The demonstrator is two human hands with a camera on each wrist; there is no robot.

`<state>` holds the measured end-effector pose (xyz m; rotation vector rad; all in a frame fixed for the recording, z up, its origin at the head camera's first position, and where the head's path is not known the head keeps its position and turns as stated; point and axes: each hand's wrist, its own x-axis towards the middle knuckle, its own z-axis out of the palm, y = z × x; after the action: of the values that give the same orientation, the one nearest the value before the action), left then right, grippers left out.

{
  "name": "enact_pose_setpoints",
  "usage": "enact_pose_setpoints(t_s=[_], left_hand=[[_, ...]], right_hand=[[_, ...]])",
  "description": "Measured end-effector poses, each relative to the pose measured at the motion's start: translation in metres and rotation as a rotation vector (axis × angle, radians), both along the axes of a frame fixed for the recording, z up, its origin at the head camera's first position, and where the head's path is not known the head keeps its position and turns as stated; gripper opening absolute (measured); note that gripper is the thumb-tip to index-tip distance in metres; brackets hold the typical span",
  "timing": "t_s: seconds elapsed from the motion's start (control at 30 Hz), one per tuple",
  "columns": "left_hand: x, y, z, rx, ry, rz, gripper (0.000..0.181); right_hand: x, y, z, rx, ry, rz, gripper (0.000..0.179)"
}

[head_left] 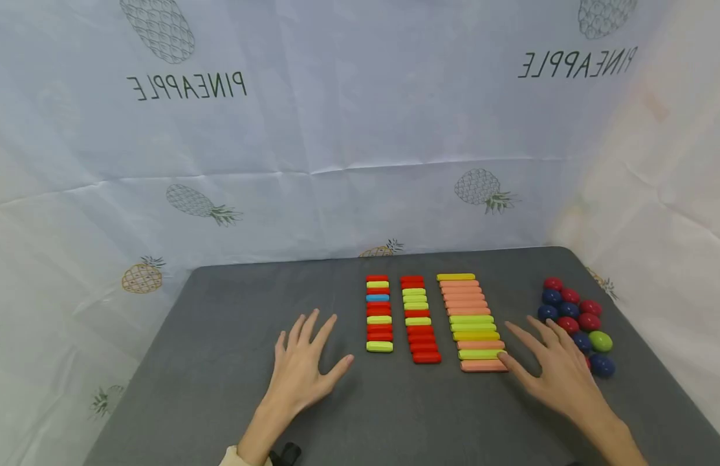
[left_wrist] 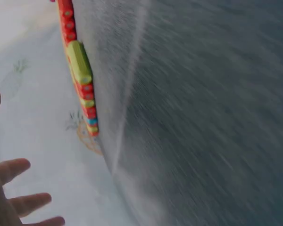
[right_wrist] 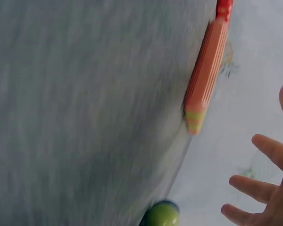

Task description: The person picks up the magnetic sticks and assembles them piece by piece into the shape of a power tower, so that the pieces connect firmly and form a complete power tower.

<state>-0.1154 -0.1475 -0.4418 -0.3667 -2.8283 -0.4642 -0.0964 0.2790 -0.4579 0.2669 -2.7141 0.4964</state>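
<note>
My left hand (head_left: 301, 369), fingers spread, hovers over the table left of the colored sticks and holds nothing. My right hand (head_left: 560, 372) is spread too, between the column of longer sticks and the balls, its thumb near the lower end of that column. Two columns of short sticks stand in the middle: one of red, yellow-green and blue sticks (head_left: 379, 310), the other of red and yellow-green sticks (head_left: 418, 330). Beside them lie longer orange, lime and yellow sticks (head_left: 467, 303). Red, blue and green balls (head_left: 589, 321) cluster at the right, partly hidden by my right hand.
Everything lies on a dark grey table (head_left: 231, 323) with rounded far corners. Behind it and along both sides hangs a white cloth (head_left: 336, 129) printed with pineapples. A black strap or band (head_left: 286, 454) shows at my left wrist.
</note>
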Motion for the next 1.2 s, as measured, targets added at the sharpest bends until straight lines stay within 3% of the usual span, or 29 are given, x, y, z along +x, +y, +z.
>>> enact_pose_setpoints(t_s=[0.27, 0.43, 0.73, 1.0, 1.2], left_hand=[[-0.022, 0.025, -0.007, 0.148, 0.003, -0.228, 0.043], [-0.032, 0.035, -0.013, 0.164, -0.022, -0.320, 0.034], [-0.040, 0.048, -0.018, 0.075, -0.102, -0.353, 0.035], [-0.043, 0.055, -0.020, 0.031, -0.109, -0.390, 0.026], [-0.045, 0.058, -0.020, 0.001, -0.119, -0.381, 0.023]], right_hand=[[-0.008, 0.037, 0.003, -0.063, 0.047, -0.056, 0.054], [-0.013, 0.055, 0.001, -0.091, 0.042, -0.075, 0.048], [-0.024, 0.069, -0.010, 0.008, 0.033, -0.037, 0.044], [-0.035, 0.068, -0.007, 0.115, -0.052, -0.058, 0.042], [-0.035, 0.067, -0.003, 0.116, -0.090, -0.072, 0.036]])
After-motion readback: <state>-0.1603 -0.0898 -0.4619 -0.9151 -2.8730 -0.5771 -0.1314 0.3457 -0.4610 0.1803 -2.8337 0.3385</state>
